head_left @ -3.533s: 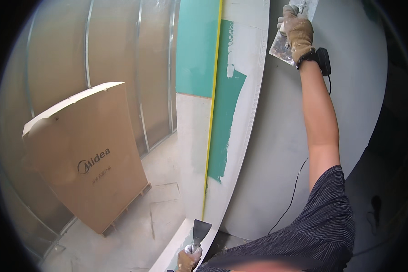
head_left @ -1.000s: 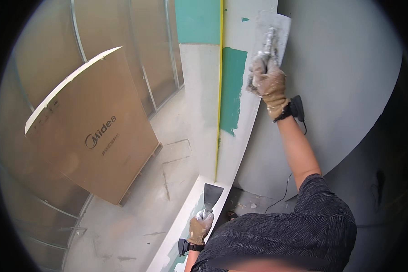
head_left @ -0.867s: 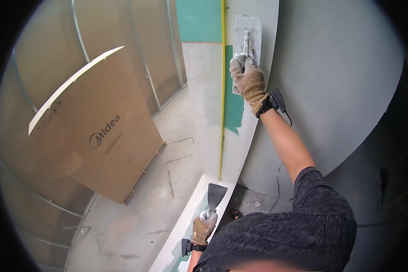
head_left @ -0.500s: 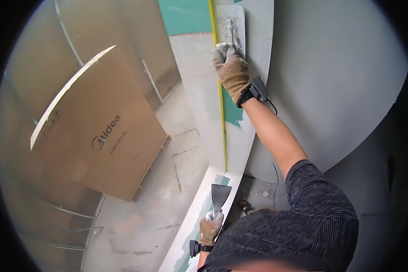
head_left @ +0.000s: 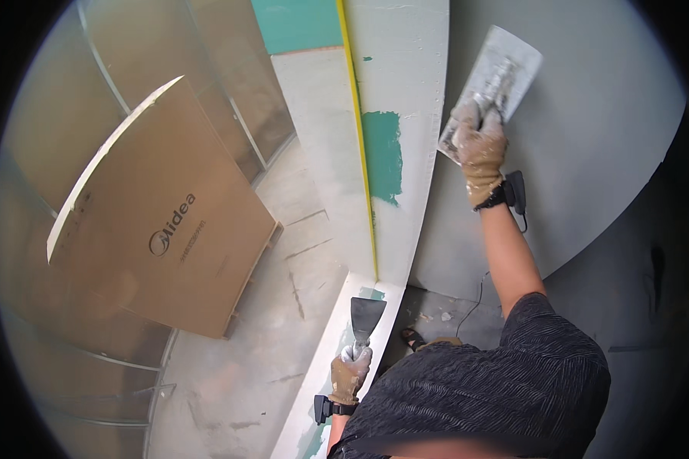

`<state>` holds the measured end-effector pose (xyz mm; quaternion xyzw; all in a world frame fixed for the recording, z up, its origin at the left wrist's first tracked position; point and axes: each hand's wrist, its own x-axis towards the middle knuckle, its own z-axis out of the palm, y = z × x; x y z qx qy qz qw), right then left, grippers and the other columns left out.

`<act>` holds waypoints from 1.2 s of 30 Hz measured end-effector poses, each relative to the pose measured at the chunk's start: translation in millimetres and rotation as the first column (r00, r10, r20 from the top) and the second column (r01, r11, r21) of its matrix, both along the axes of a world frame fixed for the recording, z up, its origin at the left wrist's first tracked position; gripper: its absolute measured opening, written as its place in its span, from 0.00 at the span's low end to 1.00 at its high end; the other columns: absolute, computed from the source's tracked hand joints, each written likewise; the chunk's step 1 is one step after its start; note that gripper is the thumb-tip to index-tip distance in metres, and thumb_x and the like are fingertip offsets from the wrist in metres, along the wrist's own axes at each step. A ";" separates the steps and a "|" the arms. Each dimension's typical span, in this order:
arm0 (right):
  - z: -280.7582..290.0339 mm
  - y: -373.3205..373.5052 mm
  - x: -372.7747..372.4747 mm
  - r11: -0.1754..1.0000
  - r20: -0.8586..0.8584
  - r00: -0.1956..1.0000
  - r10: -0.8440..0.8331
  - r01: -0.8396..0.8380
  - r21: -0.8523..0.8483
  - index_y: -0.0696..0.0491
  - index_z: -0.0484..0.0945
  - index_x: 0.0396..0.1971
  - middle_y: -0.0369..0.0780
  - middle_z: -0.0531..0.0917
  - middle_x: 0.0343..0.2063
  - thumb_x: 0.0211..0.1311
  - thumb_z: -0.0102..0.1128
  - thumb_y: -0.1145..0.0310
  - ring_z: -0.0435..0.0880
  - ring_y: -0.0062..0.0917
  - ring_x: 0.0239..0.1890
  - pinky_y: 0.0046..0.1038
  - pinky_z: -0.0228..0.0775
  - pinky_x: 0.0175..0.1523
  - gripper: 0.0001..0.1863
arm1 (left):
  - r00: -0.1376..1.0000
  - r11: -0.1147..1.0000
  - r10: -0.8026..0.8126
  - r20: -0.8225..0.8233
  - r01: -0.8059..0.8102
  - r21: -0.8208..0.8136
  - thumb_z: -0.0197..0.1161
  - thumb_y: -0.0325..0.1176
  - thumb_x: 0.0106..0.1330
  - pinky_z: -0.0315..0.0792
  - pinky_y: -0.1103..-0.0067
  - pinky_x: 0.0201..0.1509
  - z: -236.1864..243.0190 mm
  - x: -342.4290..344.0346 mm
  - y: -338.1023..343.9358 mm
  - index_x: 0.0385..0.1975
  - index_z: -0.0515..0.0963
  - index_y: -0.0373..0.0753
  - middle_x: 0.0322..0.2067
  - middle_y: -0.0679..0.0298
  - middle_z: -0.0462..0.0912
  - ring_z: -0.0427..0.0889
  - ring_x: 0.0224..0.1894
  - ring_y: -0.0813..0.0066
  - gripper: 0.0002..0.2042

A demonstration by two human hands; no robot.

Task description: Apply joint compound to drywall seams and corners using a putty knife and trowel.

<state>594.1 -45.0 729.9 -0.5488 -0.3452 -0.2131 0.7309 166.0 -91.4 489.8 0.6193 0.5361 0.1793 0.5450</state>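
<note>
In a tan work glove smeared with white, my right hand is closed round the handle of a plastering trowel. The trowel's pale rectangular blade is tilted and lies over the grey curved surface, just right of the whitened panel's edge. A bare green patch shows on that panel, beside a yellow strip. Lower down, my left hand, also gloved, is closed on a putty knife. Its dark, wide blade points up and away, over a white ledge with green patches.
A large cardboard box stands on a pallet to the left, on a grey concrete floor. Behind it runs a translucent sheet wall with metal bars. A thin cable and small debris lie near my sandalled foot.
My right hand has swung right with the trowel, off the white panel and over the grey surface. More of the green patch is uncovered to view. The left hand holds nearly the same place.
</note>
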 end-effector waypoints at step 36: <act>-161.7 12.9 45.0 0.948 -0.006 0.993 -0.120 0.113 -0.298 0.52 0.73 0.61 0.49 0.84 0.50 0.61 0.69 0.57 0.85 0.48 0.51 0.41 0.78 0.54 0.30 | 0.999 0.997 -0.011 -0.034 0.008 -0.073 0.69 0.41 0.63 0.71 0.77 0.27 -3.0 -9.6 -4.8 0.35 0.83 0.31 0.22 0.67 0.82 0.78 0.22 0.80 0.16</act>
